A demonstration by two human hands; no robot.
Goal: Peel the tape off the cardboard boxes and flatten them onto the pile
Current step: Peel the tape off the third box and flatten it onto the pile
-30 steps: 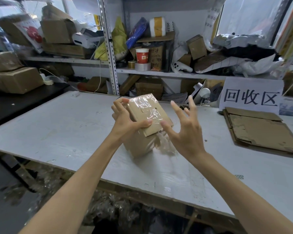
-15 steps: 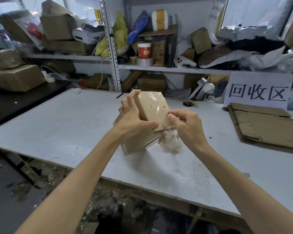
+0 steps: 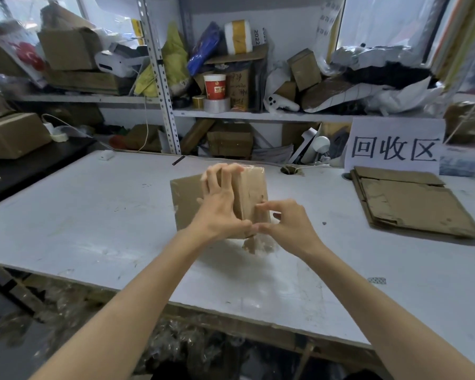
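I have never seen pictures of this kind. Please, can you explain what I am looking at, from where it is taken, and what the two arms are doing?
There is no machine here. A person wears a wide-angle camera on the head, which looks forward and down, so the two bare arms come in from below.

The left hand presses spread fingers on a small brown cardboard box wrapped in shiny clear tape. The right hand pinches at its lower edge, where loose crumpled clear tape hangs.

The box is over a white worktable. At the far right lies a pile of flattened brown cardboard, below a white paper sign with black characters. Behind are cluttered metal shelves.
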